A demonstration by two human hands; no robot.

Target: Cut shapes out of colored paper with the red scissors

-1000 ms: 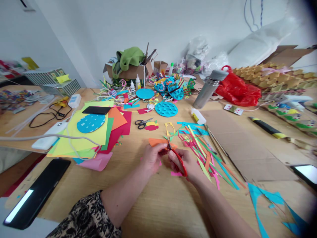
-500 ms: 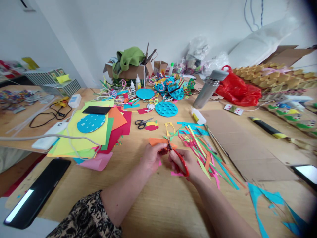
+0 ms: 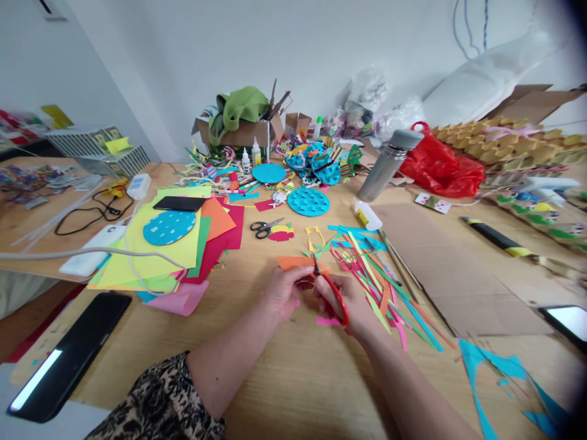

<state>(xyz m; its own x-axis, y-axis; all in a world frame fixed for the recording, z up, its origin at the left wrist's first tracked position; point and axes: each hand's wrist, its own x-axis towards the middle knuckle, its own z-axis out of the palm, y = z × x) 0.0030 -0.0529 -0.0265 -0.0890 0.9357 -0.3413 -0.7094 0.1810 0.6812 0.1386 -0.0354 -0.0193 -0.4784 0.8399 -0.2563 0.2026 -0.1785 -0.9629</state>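
Note:
Near the middle of the table, my left hand (image 3: 285,290) pinches a piece of orange paper (image 3: 293,263) that sticks out beyond its fingertips. My right hand (image 3: 342,297) is closed on red-handled scissors (image 3: 340,302), whose dark blades point away from me at the paper's right part. The fingertips of both hands are close together. Pink scraps (image 3: 328,321) lie beside and below the hands. Black scissors (image 3: 261,228) rest beyond them, next to red and yellow cut-outs (image 3: 281,233). Coloured paper strips (image 3: 385,281) spread to the right of my right hand.
Stacked coloured sheets (image 3: 137,263) lie at the left, near a large black phone (image 3: 68,354). A steel bottle (image 3: 387,165), a glue bottle (image 3: 367,216) and flat cardboard (image 3: 440,269) are at the right. Blue discs (image 3: 308,201) and a craft pile are at the back.
The orange paper and the scissor tips have shifted slightly to the right. Both hands keep their hold, with only small finger movement.

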